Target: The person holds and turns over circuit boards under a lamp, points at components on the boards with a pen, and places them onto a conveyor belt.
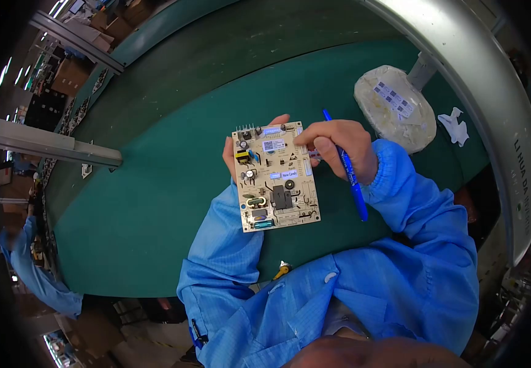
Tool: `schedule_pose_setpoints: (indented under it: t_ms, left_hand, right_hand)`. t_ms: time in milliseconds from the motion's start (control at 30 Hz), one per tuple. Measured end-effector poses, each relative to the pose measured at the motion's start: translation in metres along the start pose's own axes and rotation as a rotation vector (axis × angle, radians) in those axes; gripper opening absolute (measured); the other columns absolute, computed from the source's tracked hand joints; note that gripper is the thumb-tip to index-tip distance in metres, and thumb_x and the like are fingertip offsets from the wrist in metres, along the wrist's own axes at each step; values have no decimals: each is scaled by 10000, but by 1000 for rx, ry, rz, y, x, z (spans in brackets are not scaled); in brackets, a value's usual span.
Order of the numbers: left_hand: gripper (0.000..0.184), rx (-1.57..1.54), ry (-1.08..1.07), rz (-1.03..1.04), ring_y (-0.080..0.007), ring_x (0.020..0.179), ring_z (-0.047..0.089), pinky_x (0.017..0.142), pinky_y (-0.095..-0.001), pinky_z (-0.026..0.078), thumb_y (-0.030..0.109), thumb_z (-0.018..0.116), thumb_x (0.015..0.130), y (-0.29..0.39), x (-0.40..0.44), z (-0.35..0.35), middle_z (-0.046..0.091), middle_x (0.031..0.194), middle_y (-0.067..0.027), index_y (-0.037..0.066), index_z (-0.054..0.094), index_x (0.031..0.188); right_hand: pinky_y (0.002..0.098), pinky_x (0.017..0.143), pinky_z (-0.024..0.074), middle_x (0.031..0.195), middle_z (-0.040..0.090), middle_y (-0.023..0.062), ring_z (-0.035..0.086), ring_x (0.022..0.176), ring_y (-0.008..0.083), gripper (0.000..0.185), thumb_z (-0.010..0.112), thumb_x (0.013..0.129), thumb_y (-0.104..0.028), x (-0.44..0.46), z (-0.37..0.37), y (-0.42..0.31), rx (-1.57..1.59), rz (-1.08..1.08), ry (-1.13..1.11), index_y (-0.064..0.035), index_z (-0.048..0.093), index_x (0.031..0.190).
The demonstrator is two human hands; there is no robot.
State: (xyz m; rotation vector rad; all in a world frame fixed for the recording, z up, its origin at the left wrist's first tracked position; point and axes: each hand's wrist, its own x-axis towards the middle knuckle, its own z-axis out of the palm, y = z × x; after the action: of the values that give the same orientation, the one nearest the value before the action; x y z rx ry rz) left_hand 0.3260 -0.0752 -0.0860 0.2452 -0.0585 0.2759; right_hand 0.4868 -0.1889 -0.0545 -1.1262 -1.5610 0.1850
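Note:
A beige circuit board (262, 185) is held up above the green table, its component side facing me. It carries capacitors, black relays, white connectors, a QR label and a label reading "New Candy". My left hand (229, 158) grips it from the left side and behind, so most of those fingers are hidden. In my right hand (350, 142) is a blue marker pen (352, 178), slanting down to the right between thumb and palm. The index fingertip of that hand is at the board's upper right edge, by the white connectors.
A clear-wrapped round bundle (394, 110) with QR labels lies at the right, beside a crumpled white scrap (455, 127). A large silver lamp housing (486, 80) arches over the right side. Metal posts (63, 147) stand at the left. Another person's blue sleeve (38, 270) shows at the far left.

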Motion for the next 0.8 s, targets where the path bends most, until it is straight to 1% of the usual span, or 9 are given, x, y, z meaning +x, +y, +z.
schedule_pose_setpoints:
  t_ms: [67, 100, 167, 267, 367, 500, 667, 733, 800]
  left_hand:
    - [945, -65, 123, 25, -390, 1106, 522, 931, -495, 451, 718, 242, 781, 3, 0, -3, 462, 1268, -254, -7, 297, 1384]
    - [945, -66, 123, 27, -390, 1106, 522, 931, -495, 451, 718, 242, 781, 4, -1, -4, 462, 1268, -254, -7, 297, 1384]
    - [938, 49, 113, 40, -338, 1132, 516, 942, -431, 458, 703, 229, 793, 4, -2, -7, 460, 1278, -239, -26, 301, 1380]
    - [932, 131, 131, 43, -336, 1127, 519, 940, -424, 460, 694, 223, 801, 6, -5, -9, 461, 1278, -236, -32, 299, 1380]
    - [935, 37, 104, 21, -335, 1117, 526, 941, -427, 459, 700, 224, 798, 4, -1, -14, 460, 1278, -234, -31, 309, 1375]
    - [941, 123, 145, 43, -342, 1113, 528, 939, -430, 459, 707, 222, 797, 2, -2, -7, 466, 1269, -242, -31, 306, 1375]
    - [935, -37, 27, 5, -362, 1121, 522, 926, -462, 461, 717, 228, 791, 0, -1, -1, 493, 1240, -248, -6, 319, 1377]
    - [932, -35, -26, -16, -363, 1122, 521, 928, -468, 457, 718, 227, 791, 0, 0, 6, 492, 1241, -249, -2, 324, 1375]
    - [930, -33, -82, -36, -364, 1124, 520, 930, -475, 453, 719, 225, 790, 3, -1, 4, 491, 1241, -249, 3, 328, 1374]
  right_hand:
    - [317, 490, 445, 700, 606, 96, 571, 539, 208, 101, 646, 813, -65, 0, 4, 2, -199, -176, 16, -41, 612, 905]
    - [335, 477, 419, 659, 577, 82, 547, 518, 226, 136, 675, 761, -51, 0, 6, 3, -243, -215, 20, -40, 621, 885]
    - [330, 473, 414, 646, 566, 75, 538, 509, 221, 136, 675, 762, -54, 0, 6, 2, -270, -239, 13, -38, 619, 885]
    - [325, 468, 407, 630, 551, 68, 527, 498, 216, 140, 674, 762, -55, -5, 8, 4, -322, -283, -30, -37, 616, 888]
    - [326, 470, 410, 646, 566, 70, 536, 506, 219, 162, 670, 766, -58, -5, 6, 7, -310, -274, -47, -37, 616, 917]
    - [337, 501, 440, 732, 621, 91, 575, 550, 235, 190, 656, 784, -67, -3, 4, -5, -160, -242, -25, -36, 614, 966]
    - [359, 545, 470, 784, 629, 109, 593, 586, 249, 145, 631, 807, -60, -4, 11, -12, -26, -292, 3, -40, 604, 947]
    - [345, 523, 459, 752, 616, 85, 573, 560, 238, 151, 631, 811, -61, -8, -1, -17, 123, -154, 42, -36, 605, 957]
    - [337, 571, 455, 734, 591, 66, 557, 600, 225, 154, 641, 800, -61, -8, -4, -15, 150, -82, 1, -47, 612, 951]
